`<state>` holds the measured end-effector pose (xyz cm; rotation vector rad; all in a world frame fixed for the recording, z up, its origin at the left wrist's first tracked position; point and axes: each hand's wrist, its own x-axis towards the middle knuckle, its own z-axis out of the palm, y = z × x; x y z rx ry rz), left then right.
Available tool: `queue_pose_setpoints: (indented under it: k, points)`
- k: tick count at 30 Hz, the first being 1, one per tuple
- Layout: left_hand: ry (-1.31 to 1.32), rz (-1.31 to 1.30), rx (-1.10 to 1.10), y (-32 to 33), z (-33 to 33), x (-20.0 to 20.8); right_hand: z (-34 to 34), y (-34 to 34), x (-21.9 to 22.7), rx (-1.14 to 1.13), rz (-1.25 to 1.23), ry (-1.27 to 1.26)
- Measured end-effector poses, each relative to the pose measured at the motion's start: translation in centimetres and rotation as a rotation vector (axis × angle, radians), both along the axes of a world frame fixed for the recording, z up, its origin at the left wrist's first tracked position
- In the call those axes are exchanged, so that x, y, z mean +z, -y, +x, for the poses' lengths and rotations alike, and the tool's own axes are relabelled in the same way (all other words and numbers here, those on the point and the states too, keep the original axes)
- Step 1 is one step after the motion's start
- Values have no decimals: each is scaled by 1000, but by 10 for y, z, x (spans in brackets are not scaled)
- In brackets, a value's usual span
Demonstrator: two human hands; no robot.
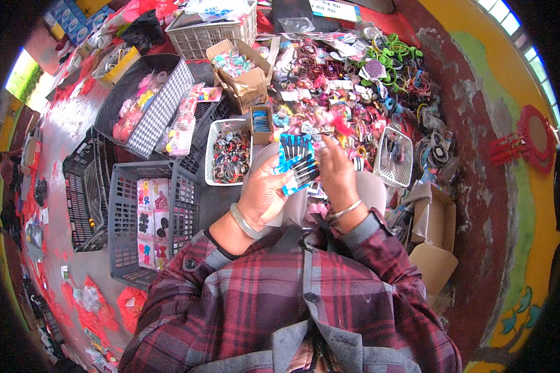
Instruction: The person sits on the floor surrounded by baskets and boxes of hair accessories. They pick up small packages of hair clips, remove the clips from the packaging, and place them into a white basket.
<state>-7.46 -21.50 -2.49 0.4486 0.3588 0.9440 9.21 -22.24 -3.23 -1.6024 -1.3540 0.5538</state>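
Observation:
In front of my chest, my left hand [261, 191] is closed round a few blue cards [298, 148] that carry slim black sticks, perhaps hairpins. The cards overlap in a loose fan, and the thumb lies across the lower ones. My right hand [339, 175] is beside their right edge, fingers stretched upward and nothing plainly in its grasp; whether its thumb touches the cards I cannot tell. Just beyond the left hand, a small cardboard box [262, 126] contains more blue cards. A white basket [228, 122] of hair ties stands left of it.
A grey crate [126, 217] with packaged hair accessories stands at my left, near a black crate [87, 205]. A mixed heap of hair accessories [330, 93] spreads ahead. To the right are a white basket [404, 177] and an open cardboard box [438, 217].

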Motion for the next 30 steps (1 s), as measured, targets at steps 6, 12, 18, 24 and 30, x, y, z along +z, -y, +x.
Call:
queue_pose_setpoints:
  k: [6, 12, 18, 24, 30]
  points:
    - [-21, 80, -24, 1, 1, 18, 9, -4, 38, 93, 271, 22]
    - [-203, 142, -40, 9, 9, 17, -35, 3, 53, 281, 270, 635]
    - [-252, 218, -89, 7, 0, 13, -28, -15, 46, 284, 165, 256]
    - [-43, 156, -48, 5, -4, 13, 35, -35, -3, -23, -167, -195]
    - [-55, 64, 42, 0, -1, 8, -27, 11, 44, 274, 271, 607]
